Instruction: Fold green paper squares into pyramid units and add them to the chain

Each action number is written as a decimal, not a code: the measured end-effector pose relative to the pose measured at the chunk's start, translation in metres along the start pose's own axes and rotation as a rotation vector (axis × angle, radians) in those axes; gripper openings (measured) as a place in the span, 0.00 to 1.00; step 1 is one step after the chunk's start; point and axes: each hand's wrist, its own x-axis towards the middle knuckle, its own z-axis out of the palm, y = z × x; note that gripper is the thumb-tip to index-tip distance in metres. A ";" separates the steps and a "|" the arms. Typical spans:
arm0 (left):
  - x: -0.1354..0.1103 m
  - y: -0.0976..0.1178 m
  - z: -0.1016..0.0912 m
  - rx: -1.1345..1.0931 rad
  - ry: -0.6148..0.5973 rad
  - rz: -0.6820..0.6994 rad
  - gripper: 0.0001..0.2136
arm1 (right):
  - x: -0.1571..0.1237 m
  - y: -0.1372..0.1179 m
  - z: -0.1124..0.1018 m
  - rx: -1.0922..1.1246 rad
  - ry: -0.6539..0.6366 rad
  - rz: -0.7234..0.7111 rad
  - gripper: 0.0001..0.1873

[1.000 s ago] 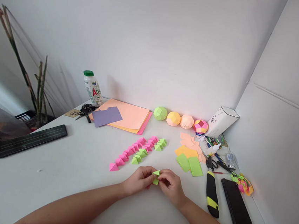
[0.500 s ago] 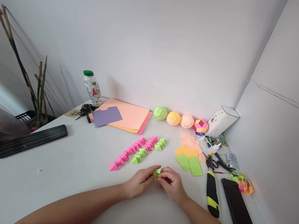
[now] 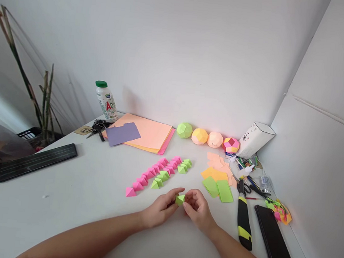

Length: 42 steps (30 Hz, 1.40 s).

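A small green folded-paper pyramid (image 3: 180,199) sits between my two hands above the front of the table. My left hand (image 3: 158,207) holds it from the left between thumb and fingers. From the right, my right hand (image 3: 199,211) pinches its edge, with the thumb tip at the lower right corner. Just beyond my left hand lie rows of pink paper pyramids (image 3: 148,173) and green paper pyramids (image 3: 160,179). A shorter green row (image 3: 184,166) lies farther back. Cut green paper pieces (image 3: 225,191) rest beyond my right hand.
A black and yellow cutter (image 3: 244,225) and a phone (image 3: 274,238) lie at right. Faceted paper balls (image 3: 199,136) line the wall. Coloured sheets (image 3: 153,132), a white bottle (image 3: 106,104) and a black tray-like object (image 3: 37,162) are farther left.
The green pyramid has turned and shows more of its faces between my hands. My fingers have spread slightly away from its top, and the right thumb has shifted a little.
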 end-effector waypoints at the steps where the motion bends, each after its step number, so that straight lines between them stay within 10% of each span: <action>1: 0.000 0.000 0.000 -0.004 0.005 0.015 0.20 | 0.000 -0.001 0.001 -0.032 -0.018 -0.027 0.09; 13: 0.001 -0.008 0.004 0.223 -0.029 0.246 0.25 | 0.000 -0.002 0.005 -0.309 -0.004 -0.214 0.05; 42: 0.000 0.002 0.000 -0.075 -0.020 0.060 0.17 | -0.001 -0.005 0.002 -0.163 -0.030 -0.147 0.04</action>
